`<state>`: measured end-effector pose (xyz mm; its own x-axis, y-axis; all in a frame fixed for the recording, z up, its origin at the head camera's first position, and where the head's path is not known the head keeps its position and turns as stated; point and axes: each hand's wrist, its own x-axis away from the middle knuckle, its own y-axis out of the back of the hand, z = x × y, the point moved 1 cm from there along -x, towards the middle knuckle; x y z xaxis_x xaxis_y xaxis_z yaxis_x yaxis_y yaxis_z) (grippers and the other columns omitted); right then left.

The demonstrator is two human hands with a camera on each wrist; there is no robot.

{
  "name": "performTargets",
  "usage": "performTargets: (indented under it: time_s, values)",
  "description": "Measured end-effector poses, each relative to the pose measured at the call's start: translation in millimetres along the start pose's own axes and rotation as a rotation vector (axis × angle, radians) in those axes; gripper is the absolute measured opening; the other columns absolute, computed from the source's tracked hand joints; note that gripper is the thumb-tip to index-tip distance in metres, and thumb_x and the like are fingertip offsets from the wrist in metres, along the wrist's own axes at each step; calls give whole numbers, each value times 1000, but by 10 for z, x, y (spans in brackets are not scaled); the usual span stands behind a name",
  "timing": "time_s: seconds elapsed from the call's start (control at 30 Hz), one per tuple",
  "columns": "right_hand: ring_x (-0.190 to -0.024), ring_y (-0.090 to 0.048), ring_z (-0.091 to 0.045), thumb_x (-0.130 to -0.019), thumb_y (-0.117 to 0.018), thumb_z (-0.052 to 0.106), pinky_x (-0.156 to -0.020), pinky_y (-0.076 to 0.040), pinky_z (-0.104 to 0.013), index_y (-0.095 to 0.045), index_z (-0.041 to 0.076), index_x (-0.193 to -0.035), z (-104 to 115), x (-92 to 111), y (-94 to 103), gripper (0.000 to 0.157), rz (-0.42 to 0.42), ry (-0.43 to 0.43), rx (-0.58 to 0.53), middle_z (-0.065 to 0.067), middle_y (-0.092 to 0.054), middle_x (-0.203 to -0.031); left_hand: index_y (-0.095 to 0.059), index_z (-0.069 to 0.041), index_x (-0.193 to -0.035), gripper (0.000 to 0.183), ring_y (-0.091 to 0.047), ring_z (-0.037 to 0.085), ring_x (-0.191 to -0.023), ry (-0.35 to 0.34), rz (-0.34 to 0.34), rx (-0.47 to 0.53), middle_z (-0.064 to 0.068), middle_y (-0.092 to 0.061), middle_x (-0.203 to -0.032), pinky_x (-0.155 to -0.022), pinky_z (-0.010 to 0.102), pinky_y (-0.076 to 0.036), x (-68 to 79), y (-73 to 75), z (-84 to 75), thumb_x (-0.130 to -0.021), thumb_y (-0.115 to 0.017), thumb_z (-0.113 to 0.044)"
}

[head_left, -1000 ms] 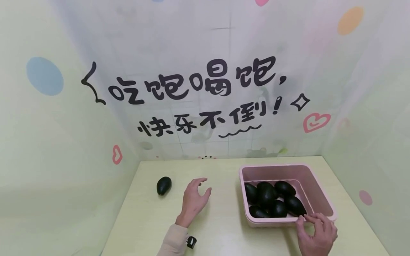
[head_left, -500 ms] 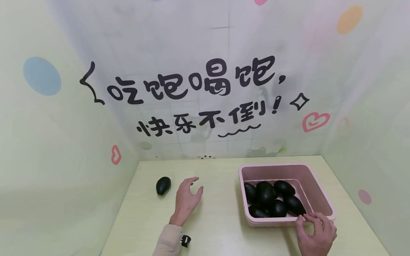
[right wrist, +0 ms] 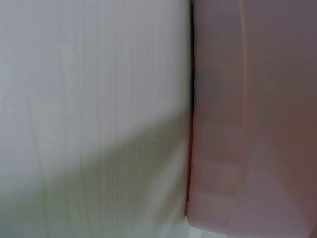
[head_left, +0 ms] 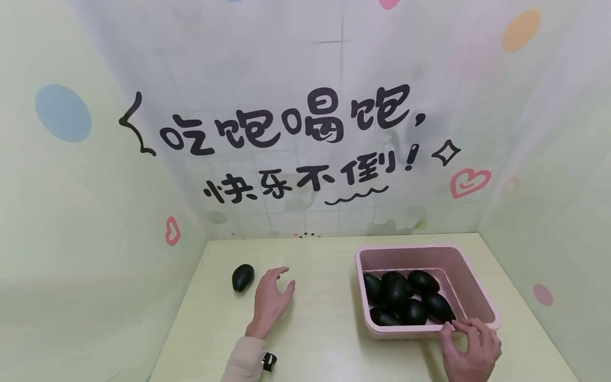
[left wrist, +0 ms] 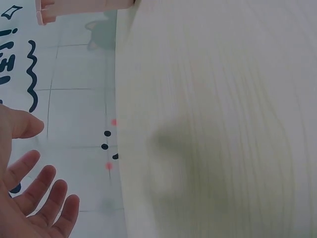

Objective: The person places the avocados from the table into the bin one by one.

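A dark green avocado [head_left: 243,278] lies by itself on the left of the table. My left hand [head_left: 271,302] hovers just right of it, apart from it, thumb and fingers spread. In the left wrist view that hand [left wrist: 34,188] holds nothing. At the right of the table stands a pink plastic basin [head_left: 411,329] with several avocados [head_left: 397,287] in it. My right hand [head_left: 471,350] pinches the basin's near rim close to its right corner. The right wrist view has the basin's outer wall [right wrist: 218,124] close up; the right hand is out of that view.
The pale wood-grain table [head_left: 315,345] is enclosed by printed curtain walls. Black lettering [head_left: 296,127] and coloured dots decorate the back wall [head_left: 286,63]. A sleeve [head_left: 245,355] and a small black device [head_left: 269,362] are at the left wrist.
My left hand has moved left over the table, closer to the lone avocado, and slowed. The right hand and the basin stay where they were.
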<state>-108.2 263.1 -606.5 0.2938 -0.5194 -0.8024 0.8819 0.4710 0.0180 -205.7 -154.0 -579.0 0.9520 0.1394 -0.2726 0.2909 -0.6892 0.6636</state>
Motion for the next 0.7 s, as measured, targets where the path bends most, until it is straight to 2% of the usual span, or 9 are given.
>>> performTargets:
  time_s: [0.47, 0.7]
  values:
    - [-118, -46, 11, -83, -71, 26, -104, -25, -22, -70, -13, -78, 45, -14, -8, 39, 2, -6, 0, -31, -63, -91, -72, -10, -131, 40, -66, 34, -117, 18, -19, -37, 12, -71, -133, -95, 52, -55, -75, 119, 233, -94, -78, -24]
    - [-117, -46, 10, -81, -69, 21, -104, -25, -21, -67, -16, -76, 259, -107, -28, 38, -17, 0, -9, -35, -60, -88, -72, -10, -130, 37, -65, 34, -116, 22, -45, -29, 13, -70, -133, -97, 52, -54, -131, 230, 301, -95, -78, -24]
